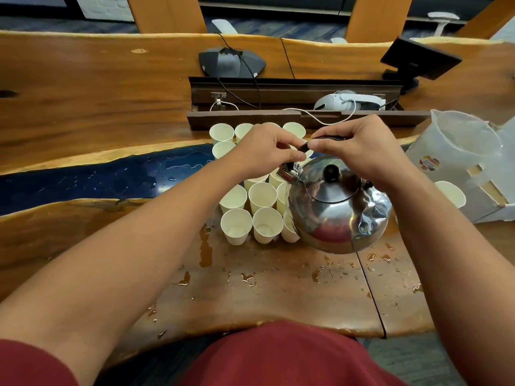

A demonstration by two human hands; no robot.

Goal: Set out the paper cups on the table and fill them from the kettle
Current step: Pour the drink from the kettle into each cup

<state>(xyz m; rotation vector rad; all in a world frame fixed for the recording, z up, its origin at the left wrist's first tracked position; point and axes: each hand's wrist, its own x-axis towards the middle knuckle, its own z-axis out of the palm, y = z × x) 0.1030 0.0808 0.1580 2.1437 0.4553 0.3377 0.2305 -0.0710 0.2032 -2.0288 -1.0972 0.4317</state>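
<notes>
A shiny steel kettle (pixel 338 213) with a black lid knob hangs tilted above the wooden table (pixel 83 107), its spout toward the cups. My right hand (pixel 359 151) is closed on the kettle's black handle from above. My left hand (pixel 267 149) pinches the handle's left end near the spout. Several cream paper cups (pixel 237 227) stand upright in rows under and left of the kettle, some hidden behind it and my hands. More cups (pixel 221 133) stand farther back. One cup (pixel 450 193) sits apart at the right.
Water puddles (pixel 206 246) dot the table's near side. A translucent plastic jug (pixel 457 146) and white box stand at the right. Behind the cups lies an open cable trough (pixel 292 107) with cords, then a conference phone (pixel 231 62) and a small black screen (pixel 418 59).
</notes>
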